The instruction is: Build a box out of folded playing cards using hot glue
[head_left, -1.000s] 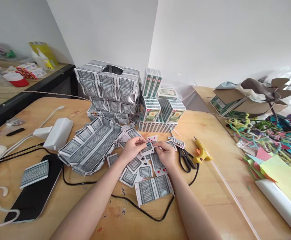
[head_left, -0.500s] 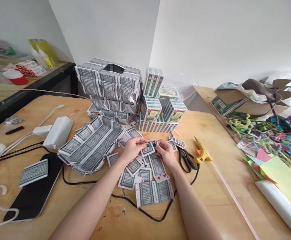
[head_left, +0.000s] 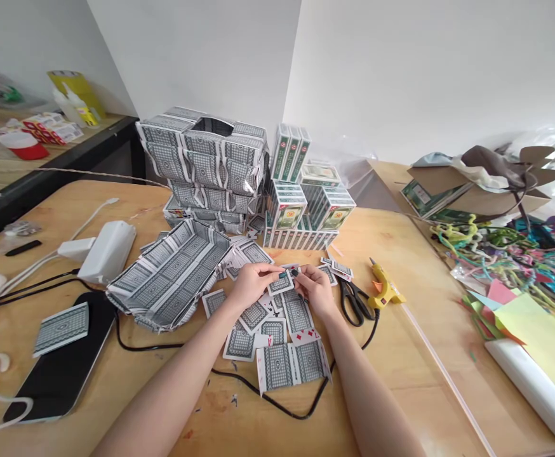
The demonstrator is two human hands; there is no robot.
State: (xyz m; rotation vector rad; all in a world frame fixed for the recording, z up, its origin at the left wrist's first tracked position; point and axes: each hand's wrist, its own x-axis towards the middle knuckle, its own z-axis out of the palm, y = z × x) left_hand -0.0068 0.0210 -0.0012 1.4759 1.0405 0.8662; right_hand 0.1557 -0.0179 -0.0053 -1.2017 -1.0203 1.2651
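Note:
Between my two hands is a playing card (head_left: pixel 280 284), its patterned grey back partly showing. My left hand (head_left: pixel 254 283) pinches its left upper edge, and my right hand (head_left: pixel 316 289) pinches near its right upper corner. Loose playing cards (head_left: pixel 254 315) lie scattered under and around both hands, some face up. Closer to me lies a folded piece made of cards (head_left: pixel 293 366). To the left, an open tray built of cards (head_left: pixel 175 276) sits tilted on the table. Just right of my right hand are black-handled scissors (head_left: pixel 354 301) and a yellow glue gun (head_left: pixel 385 285).
Behind stand a large card-covered box (head_left: pixel 206 152) and stacked card packs (head_left: pixel 301 197). A black cord (head_left: pixel 244 377) loops across the table (head_left: pixel 239 425). A phone-like black slab (head_left: pixel 63 368) and white power adapter (head_left: pixel 108 251) lie left; pipe cleaners (head_left: pixel 501 244) and coloured paper (head_left: pixel 539 336) right.
Both hands stay in nearly the same place, still pinching the card, whose top edge appears tipped slightly. The whole view has shifted a little.

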